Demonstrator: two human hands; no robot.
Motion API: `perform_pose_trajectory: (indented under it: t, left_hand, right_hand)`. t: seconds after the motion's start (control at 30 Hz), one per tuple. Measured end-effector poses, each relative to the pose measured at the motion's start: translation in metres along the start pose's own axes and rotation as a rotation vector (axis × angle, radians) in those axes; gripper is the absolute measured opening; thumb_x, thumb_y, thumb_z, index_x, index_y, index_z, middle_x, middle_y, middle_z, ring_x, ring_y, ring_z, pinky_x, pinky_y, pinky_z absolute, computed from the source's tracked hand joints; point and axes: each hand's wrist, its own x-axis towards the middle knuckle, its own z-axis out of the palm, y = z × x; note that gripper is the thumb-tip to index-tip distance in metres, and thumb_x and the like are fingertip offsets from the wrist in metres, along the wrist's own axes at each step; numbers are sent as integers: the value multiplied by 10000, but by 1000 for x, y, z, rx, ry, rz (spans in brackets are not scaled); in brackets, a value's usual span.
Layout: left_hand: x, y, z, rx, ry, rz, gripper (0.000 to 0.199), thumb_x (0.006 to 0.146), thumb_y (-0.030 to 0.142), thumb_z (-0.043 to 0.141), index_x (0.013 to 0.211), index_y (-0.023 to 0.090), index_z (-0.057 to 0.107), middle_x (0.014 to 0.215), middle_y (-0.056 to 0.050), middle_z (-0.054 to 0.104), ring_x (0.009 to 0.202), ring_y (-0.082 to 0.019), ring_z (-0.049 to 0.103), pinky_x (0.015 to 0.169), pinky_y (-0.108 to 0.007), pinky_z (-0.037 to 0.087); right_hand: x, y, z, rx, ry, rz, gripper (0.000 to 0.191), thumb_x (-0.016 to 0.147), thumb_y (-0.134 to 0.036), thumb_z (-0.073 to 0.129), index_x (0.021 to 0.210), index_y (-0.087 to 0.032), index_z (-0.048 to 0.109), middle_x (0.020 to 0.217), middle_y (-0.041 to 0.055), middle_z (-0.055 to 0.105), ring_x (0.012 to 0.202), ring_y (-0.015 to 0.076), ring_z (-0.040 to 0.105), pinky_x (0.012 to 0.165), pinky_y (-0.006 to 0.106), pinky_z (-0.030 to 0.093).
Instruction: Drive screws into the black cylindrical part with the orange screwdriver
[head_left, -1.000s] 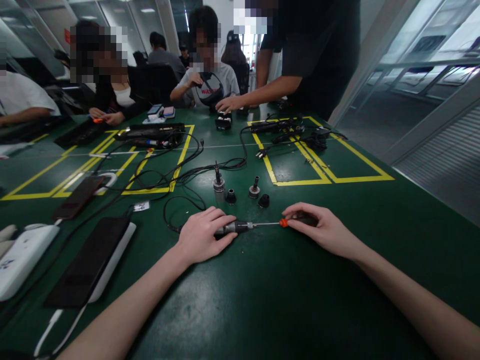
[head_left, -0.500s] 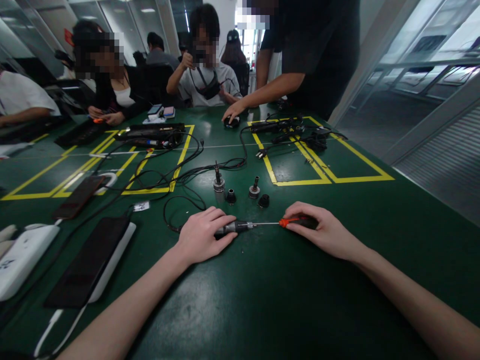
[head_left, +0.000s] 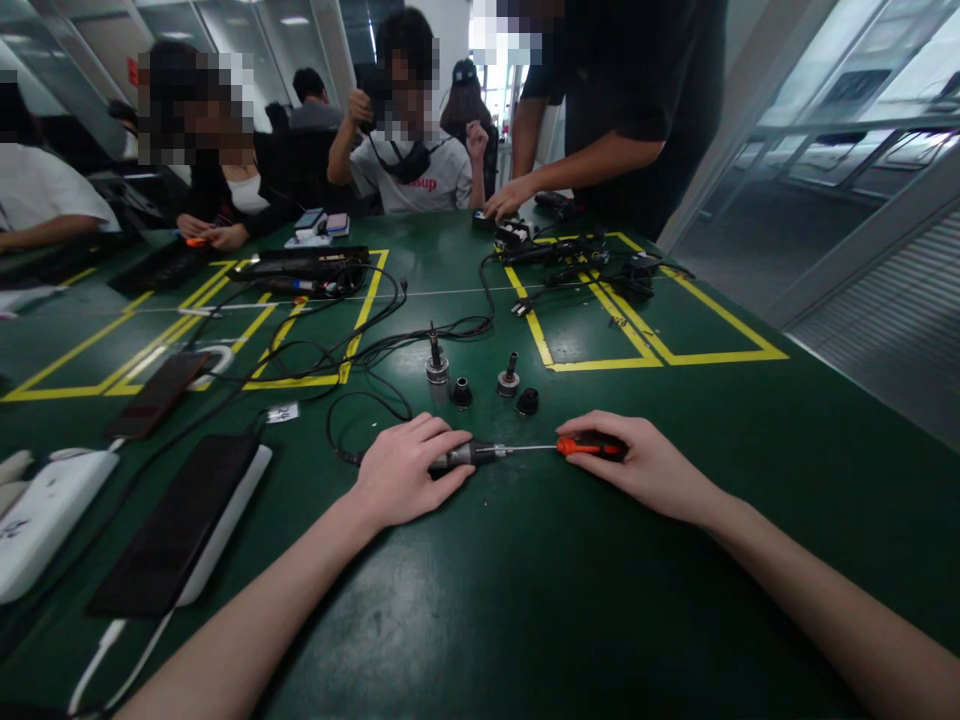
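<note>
On the green table, my left hand (head_left: 412, 470) is wrapped round a dark cylindrical tool (head_left: 465, 456) with a cable at its left end. My right hand (head_left: 637, 465) grips the orange-and-black handle of a screwdriver (head_left: 574, 447). The screwdriver's shaft points left and meets the metal end of the tool; the exact contact is too small to make out. Just beyond stand two metal parts with upright stems, one on the left (head_left: 437, 368) and one on the right (head_left: 508, 380). Beside them sit two small black caps (head_left: 462, 393) (head_left: 528, 402).
Black cables (head_left: 375, 345) run across the table (head_left: 480, 620). At left lie a large phone-like device (head_left: 176, 520), a smaller phone (head_left: 161, 395) and a white power strip (head_left: 56, 510). Black tools (head_left: 555, 250) lie farther back. A person's hand (head_left: 510, 198) reaches over the far edge.
My right-hand fingers have shifted on the screwdriver, and more orange of its handle shows. My left hand has stayed put. The standing person's hand has moved right, and a seated person has raised a hand.
</note>
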Motion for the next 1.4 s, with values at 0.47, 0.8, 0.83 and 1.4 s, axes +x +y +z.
perform_pose_trajectory:
  t: [0.47, 0.8, 0.83, 1.4]
  left_hand:
    - [1, 0, 0, -1, 8, -4, 291, 970, 390, 648, 1157, 188, 741, 1002, -51, 752, 880, -202, 694, 730, -328, 583]
    - [0, 0, 0, -26, 3, 5, 273, 951, 369, 673, 1148, 192, 738, 1000, -46, 753, 877, -201, 695, 731, -329, 579]
    - [0, 0, 0, -27, 2, 6, 272, 949, 366, 676, 1148, 191, 738, 997, -45, 753, 875, -201, 695, 726, -328, 576]
    - [0, 0, -1, -30, -1, 7, 281, 967, 383, 646, 1153, 196, 742, 1004, -59, 758, 875, -203, 698, 739, -328, 589]
  right_hand:
    - [0, -11, -3, -49, -2, -127, 107, 905, -309, 679, 959, -231, 731, 908, 63, 768, 789, 228, 728, 732, 364, 598]
    - [2, -10, -1, 253, 54, 108, 379, 909, -582, 695, 965, -213, 760, 842, 78, 773, 702, 215, 702, 644, 348, 591]
    - [2, -11, -1, 295, 72, 130, 394, 874, -591, 739, 970, -210, 758, 863, 85, 783, 731, 225, 717, 675, 359, 601]
    - [4, -13, 2, 219, 81, 303, 564, 911, -737, 568, 977, -202, 735, 559, -14, 592, 464, 147, 520, 445, 283, 391]
